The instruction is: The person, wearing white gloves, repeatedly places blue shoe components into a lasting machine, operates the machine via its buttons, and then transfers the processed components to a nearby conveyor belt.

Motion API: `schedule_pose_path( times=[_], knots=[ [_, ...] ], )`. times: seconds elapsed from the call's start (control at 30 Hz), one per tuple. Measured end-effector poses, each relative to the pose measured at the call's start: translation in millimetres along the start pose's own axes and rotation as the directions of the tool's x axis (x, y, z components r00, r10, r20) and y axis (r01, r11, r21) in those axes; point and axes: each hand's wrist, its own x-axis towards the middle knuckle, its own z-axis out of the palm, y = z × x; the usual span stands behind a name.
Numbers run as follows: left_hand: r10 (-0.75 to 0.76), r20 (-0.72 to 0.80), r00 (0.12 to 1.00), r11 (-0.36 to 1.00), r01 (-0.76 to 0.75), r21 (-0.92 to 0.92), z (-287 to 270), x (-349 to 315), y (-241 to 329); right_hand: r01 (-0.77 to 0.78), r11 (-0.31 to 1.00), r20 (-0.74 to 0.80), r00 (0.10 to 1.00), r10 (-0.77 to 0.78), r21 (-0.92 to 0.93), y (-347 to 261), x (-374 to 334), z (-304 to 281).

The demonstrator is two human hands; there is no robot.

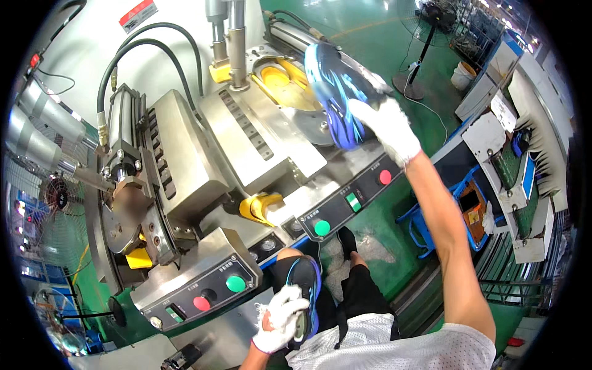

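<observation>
My right hand (387,126), in a white glove, holds a blue and black sports shoe (336,86) sole-up over the right station of a steel press machine (246,148), close to its yellow mould pads (285,83). My left hand (279,317), also gloved, grips a second blue and black shoe (304,290) low down near my lap, just below the machine's front panel. My right arm stretches out across the panel's right end.
Two black control panels carry green buttons (322,227) (235,283) and red buttons (385,177) (201,303). Another yellow pad (259,206) sits in the left station. A conveyor with racks (524,179) runs at the right. A standing fan (431,37) is on the green floor behind.
</observation>
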Motion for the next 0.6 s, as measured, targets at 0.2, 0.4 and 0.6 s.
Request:
schedule_pose_path(
  times=[0.2,0.4,0.6],
  knots=[
    [-0.046,-0.097,0.994,0.987,0.061,0.148,-17.6,-35.1,-16.4,0.1,0.807,0.381,0.91,0.162,-0.582,-40.4,153.0,103.2],
    [-0.19,-0.26,0.947,0.982,0.187,-0.038,-15.4,-38.9,-23.2,0.206,0.7,0.409,0.902,0.135,-0.684,11.0,161.1,190.6],
    [-0.095,-0.218,0.971,0.995,0.1,0.012,-20.4,-41.1,-42.9,0.27,0.611,0.429,0.894,0.128,-0.744,5.9,156.7,192.3]
  ],
)
